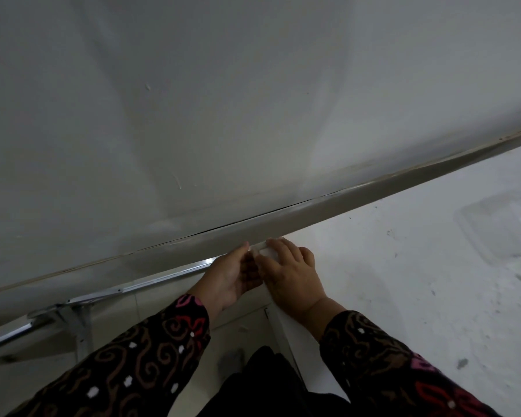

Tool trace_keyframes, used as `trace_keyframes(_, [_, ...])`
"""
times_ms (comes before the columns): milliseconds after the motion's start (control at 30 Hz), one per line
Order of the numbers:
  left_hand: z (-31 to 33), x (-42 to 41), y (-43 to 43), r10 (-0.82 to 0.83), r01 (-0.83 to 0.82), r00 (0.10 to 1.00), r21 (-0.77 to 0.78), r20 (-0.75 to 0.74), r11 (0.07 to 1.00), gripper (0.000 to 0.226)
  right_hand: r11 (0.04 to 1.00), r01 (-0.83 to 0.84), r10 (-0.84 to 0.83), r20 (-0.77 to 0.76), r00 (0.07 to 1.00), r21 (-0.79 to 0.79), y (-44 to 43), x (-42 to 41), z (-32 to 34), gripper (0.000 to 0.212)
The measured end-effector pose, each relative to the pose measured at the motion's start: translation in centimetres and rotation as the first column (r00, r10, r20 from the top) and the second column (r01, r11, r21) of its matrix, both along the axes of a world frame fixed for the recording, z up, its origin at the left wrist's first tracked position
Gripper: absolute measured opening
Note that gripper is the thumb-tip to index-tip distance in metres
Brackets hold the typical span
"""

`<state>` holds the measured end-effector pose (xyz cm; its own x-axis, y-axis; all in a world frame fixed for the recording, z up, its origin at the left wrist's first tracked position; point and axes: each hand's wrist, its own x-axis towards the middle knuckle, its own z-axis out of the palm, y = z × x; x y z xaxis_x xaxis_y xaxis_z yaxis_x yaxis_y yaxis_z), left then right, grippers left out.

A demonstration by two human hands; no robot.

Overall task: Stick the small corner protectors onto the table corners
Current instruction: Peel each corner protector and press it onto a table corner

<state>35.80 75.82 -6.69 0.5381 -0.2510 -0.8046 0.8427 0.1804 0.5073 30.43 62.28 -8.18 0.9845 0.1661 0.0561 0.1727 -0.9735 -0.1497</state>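
Observation:
A small translucent white corner protector (264, 251) sits on the far left corner of the white table (388, 296), close to the wall. My right hand (292, 275) rests on the tabletop, its fingers pressing on the protector from above. From the left, my left hand (230, 276) is held against the side of the same corner, palm facing the table and thumb tip touching the corner's top edge. Most of the protector is hidden by the fingers.
A grey-white wall (223, 100) with a baseboard ledge (343, 203) runs right behind the corner. A clear plastic package (500, 224) lies on the table at right. Below left are a metal rail and bracket (82, 308) over a tiled floor.

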Motion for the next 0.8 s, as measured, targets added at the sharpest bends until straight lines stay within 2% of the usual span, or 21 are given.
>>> trace_keyframes(133, [0.3,-0.1,-0.1,0.01,-0.01,1.0,0.011,0.007,1.0,0.031,0.999,0.042,-0.042,0.011,0.999,-0.025,0.2,0.1,0.2,0.037])
trace_keyframes(333, [0.3,0.0,-0.2,0.0,-0.001,1.0,0.063,0.016,0.998,0.03,1.0,0.016,-0.016,0.027,0.999,0.025,0.0,-0.2,0.3,0.032])
trace_keyframes(667, [0.5,-0.1,-0.8,0.003,-0.013,0.998,0.147,0.065,0.989,0.029,0.991,0.123,-0.122,0.022,0.992,-0.058,0.7,-0.1,0.5,0.041])
trace_keyframes(800, [0.3,-0.3,-1.2,-0.062,0.031,0.991,0.252,0.118,0.967,0.029,0.986,0.159,-0.159,0.009,0.987,-0.057,0.8,-0.2,0.2,0.044])
